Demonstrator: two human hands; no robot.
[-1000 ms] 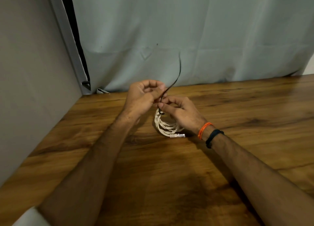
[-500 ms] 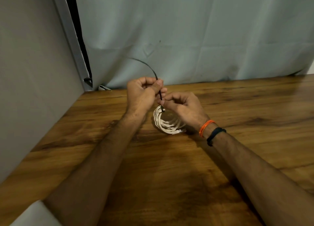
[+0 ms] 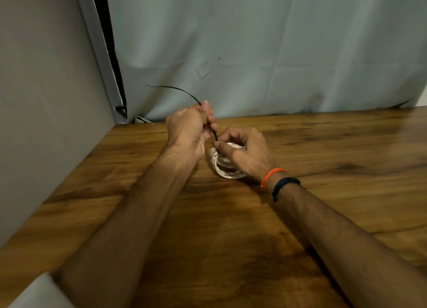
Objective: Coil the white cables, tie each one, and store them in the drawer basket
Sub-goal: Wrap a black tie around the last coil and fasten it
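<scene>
A white cable [image 3: 218,166] lies coiled on the wooden table [image 3: 346,169], partly hidden under my right hand. A thin black cable tie [image 3: 182,91] runs from the coil up through my left fist, and its free tail curves up and to the left. My left hand [image 3: 188,132] grips the tie just above the coil. My right hand [image 3: 247,154] holds the coil and pinches it where the tie wraps it. The drawer basket is out of view.
A grey wall [image 3: 46,99] borders the table on the left. A pale curtain [image 3: 277,53] hangs along the table's far edge. My right wrist wears an orange thread and a black band [image 3: 285,185].
My left hand has pulled the black tie up and leftward, so its tail swung from upright to pointing left. The coil stands more on edge under my right hand.
</scene>
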